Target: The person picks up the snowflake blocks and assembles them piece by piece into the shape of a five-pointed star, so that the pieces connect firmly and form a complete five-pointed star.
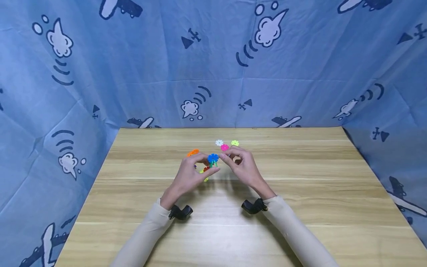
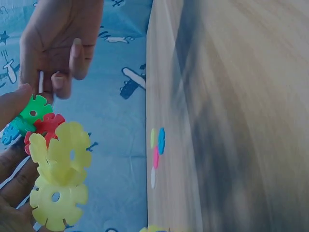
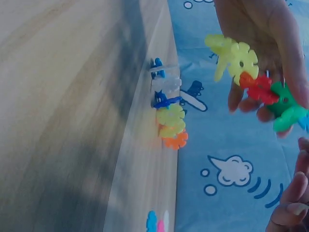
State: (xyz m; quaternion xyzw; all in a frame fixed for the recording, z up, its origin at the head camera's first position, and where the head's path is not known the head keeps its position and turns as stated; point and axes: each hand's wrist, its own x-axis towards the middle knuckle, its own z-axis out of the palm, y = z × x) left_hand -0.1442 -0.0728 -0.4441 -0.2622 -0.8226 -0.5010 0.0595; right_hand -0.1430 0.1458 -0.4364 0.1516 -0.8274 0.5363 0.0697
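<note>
My left hand (image 1: 190,174) pinches a chain of notched, flower-shaped plastic discs between thumb and fingers, above the table. In the left wrist view the chain runs from yellow discs (image 2: 58,203) through a red disc (image 2: 48,126) and a green disc (image 2: 34,110) to a blue end. That blue disc (image 1: 213,158) faces up between the hands in the head view. My right hand (image 1: 245,168) is bent beside it, thumb and index fingertips right at its edge; I cannot tell if they grip it. In the right wrist view, green discs (image 3: 289,118) sit partly behind the left thumb.
On the wooden table (image 1: 300,178), loose white (image 1: 219,142), pink (image 1: 224,147) and lime discs (image 1: 235,142) lie behind the hands. Orange discs (image 1: 192,152) lie behind the left hand. Clear (image 3: 166,84) and yellow pieces (image 3: 171,118) stand near them. A patterned blue cloth (image 1: 213,66) surrounds the table.
</note>
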